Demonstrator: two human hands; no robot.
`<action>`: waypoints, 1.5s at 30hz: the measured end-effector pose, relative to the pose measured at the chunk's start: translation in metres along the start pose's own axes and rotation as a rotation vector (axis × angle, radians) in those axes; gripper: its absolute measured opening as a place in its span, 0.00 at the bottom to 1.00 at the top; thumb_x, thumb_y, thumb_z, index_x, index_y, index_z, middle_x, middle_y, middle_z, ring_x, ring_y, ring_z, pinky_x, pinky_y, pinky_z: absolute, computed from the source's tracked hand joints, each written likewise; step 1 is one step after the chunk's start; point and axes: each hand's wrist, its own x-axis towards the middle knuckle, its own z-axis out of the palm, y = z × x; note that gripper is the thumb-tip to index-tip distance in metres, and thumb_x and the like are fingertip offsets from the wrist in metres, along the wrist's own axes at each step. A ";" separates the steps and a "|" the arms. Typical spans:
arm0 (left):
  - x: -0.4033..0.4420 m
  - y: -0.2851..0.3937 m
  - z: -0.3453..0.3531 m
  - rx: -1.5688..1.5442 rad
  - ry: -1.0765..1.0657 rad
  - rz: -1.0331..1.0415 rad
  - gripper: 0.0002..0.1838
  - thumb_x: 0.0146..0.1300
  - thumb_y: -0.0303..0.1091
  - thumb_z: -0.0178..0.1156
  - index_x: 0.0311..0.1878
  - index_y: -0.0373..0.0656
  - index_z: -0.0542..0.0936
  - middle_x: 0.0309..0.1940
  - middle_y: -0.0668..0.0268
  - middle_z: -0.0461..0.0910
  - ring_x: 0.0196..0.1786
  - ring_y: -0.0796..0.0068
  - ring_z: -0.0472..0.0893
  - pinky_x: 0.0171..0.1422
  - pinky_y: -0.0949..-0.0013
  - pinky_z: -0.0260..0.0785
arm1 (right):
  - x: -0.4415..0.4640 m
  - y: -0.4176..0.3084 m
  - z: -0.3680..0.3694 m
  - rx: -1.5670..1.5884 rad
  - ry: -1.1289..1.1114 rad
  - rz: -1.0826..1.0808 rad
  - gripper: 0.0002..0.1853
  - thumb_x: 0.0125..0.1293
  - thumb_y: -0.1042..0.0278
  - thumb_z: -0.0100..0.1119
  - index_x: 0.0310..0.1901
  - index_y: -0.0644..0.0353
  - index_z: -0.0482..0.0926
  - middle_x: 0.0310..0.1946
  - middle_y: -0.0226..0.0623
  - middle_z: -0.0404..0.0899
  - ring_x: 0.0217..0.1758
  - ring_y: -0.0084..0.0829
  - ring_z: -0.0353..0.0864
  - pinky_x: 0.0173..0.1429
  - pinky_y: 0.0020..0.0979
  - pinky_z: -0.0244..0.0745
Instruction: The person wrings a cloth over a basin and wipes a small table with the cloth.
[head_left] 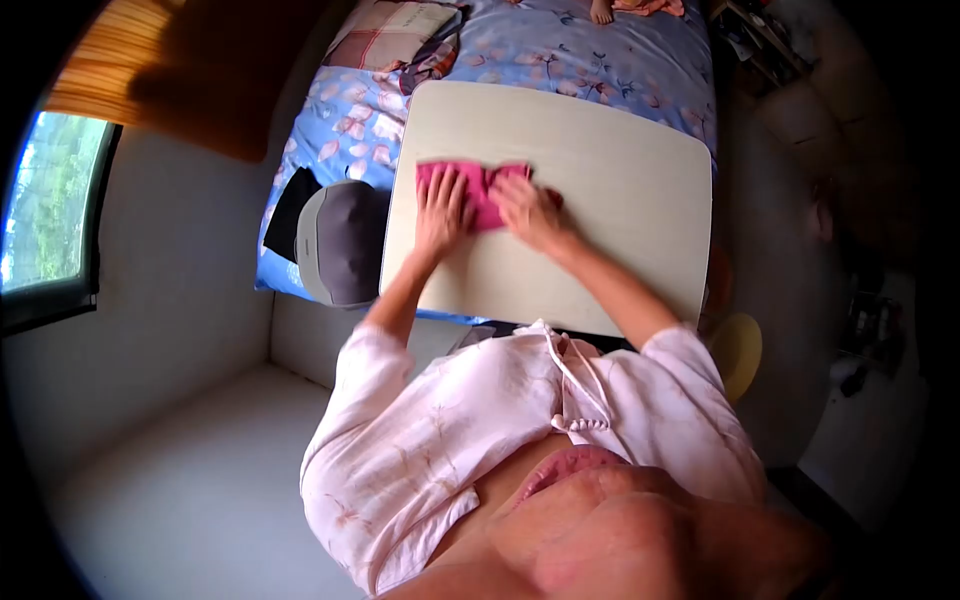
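"What do I have closest on my feed?"

"Nearest me is a pale pink drawstring blouse, then the near edge of the cream desk. Beyond that edge I see both hands, side by side with a small gap between them."

"How do they stand?"

"The left hand lies flat, palm down, fingers slightly spread. The right hand has its fingers bent and looks a little blurred; I can't tell whether they pinch anything."

"And the pink cloth?"

"Directly under them, on the left part of the desk. I read its long axis as running side to side, roughly crosswise to the left forearm, with a dark fold near its middle. The left hand covers its left half and the right hand its right end, so neither is nearer. The right hand hides where that end stops, and most of the desk's width lies to the right."

"What else do I get, going outward?"

"A grey cushion left of the desk, then blue floral bedding past the far edge. Farther up I make out checked fabric on the left and someone's bare foot."
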 end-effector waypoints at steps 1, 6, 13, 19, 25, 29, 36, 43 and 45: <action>-0.030 0.012 -0.011 -0.004 -0.046 0.001 0.32 0.73 0.46 0.59 0.76 0.40 0.70 0.79 0.50 0.63 0.83 0.46 0.58 0.86 0.40 0.43 | -0.019 -0.018 -0.013 0.007 -0.041 -0.174 0.20 0.67 0.69 0.59 0.59 0.61 0.83 0.62 0.48 0.81 0.71 0.51 0.74 0.77 0.49 0.67; -0.112 0.049 -0.052 -0.110 -0.219 -0.060 0.35 0.73 0.46 0.59 0.78 0.41 0.68 0.82 0.50 0.60 0.85 0.46 0.54 0.87 0.39 0.38 | -0.093 -0.076 -0.029 0.102 -0.216 -0.162 0.22 0.69 0.64 0.63 0.64 0.53 0.83 0.68 0.36 0.79 0.76 0.41 0.70 0.79 0.46 0.64; 0.032 -0.041 -0.005 0.065 0.024 -0.067 0.31 0.75 0.51 0.57 0.75 0.44 0.72 0.79 0.52 0.66 0.82 0.47 0.61 0.85 0.41 0.45 | 0.050 0.018 0.007 -0.050 -0.017 0.033 0.24 0.75 0.54 0.55 0.69 0.47 0.79 0.74 0.35 0.74 0.80 0.42 0.65 0.79 0.51 0.59; 0.043 -0.039 -0.001 0.031 0.047 -0.057 0.28 0.74 0.45 0.59 0.73 0.44 0.74 0.77 0.53 0.67 0.81 0.47 0.62 0.84 0.40 0.47 | 0.052 0.009 0.004 0.039 -0.054 0.038 0.21 0.73 0.64 0.55 0.65 0.54 0.81 0.71 0.41 0.76 0.78 0.46 0.68 0.79 0.49 0.63; -0.127 0.044 -0.065 -0.018 -0.227 -0.214 0.34 0.71 0.41 0.61 0.77 0.40 0.69 0.81 0.49 0.60 0.85 0.42 0.53 0.87 0.40 0.39 | -0.070 -0.090 -0.020 0.100 -0.202 -0.264 0.22 0.70 0.67 0.57 0.64 0.57 0.82 0.69 0.39 0.78 0.78 0.41 0.69 0.81 0.46 0.63; -0.102 0.020 -0.057 0.055 -0.215 -0.194 0.35 0.72 0.45 0.59 0.78 0.40 0.67 0.82 0.49 0.59 0.85 0.44 0.52 0.87 0.40 0.39 | -0.040 -0.069 -0.004 0.144 -0.223 -0.265 0.22 0.73 0.61 0.55 0.66 0.54 0.81 0.70 0.36 0.78 0.79 0.39 0.68 0.82 0.48 0.58; 0.083 -0.062 0.007 0.105 0.036 -0.203 0.30 0.75 0.48 0.55 0.74 0.43 0.72 0.78 0.53 0.66 0.82 0.48 0.60 0.84 0.41 0.47 | 0.097 0.026 0.014 0.047 0.043 0.097 0.22 0.75 0.60 0.55 0.67 0.52 0.80 0.71 0.38 0.76 0.78 0.45 0.67 0.81 0.49 0.58; -0.026 -0.005 -0.014 -0.004 -0.070 -0.091 0.33 0.72 0.40 0.58 0.77 0.40 0.68 0.81 0.51 0.62 0.84 0.46 0.56 0.87 0.40 0.41 | 0.004 -0.027 -0.016 -0.119 -0.110 -0.279 0.23 0.66 0.69 0.55 0.62 0.64 0.82 0.68 0.44 0.78 0.76 0.47 0.70 0.77 0.49 0.67; -0.086 0.023 -0.040 -0.017 -0.195 -0.162 0.34 0.71 0.42 0.60 0.78 0.40 0.68 0.81 0.49 0.61 0.84 0.43 0.55 0.87 0.38 0.39 | -0.044 -0.059 -0.026 -0.058 -0.162 -0.327 0.24 0.67 0.67 0.55 0.64 0.62 0.81 0.68 0.43 0.78 0.77 0.45 0.70 0.79 0.48 0.65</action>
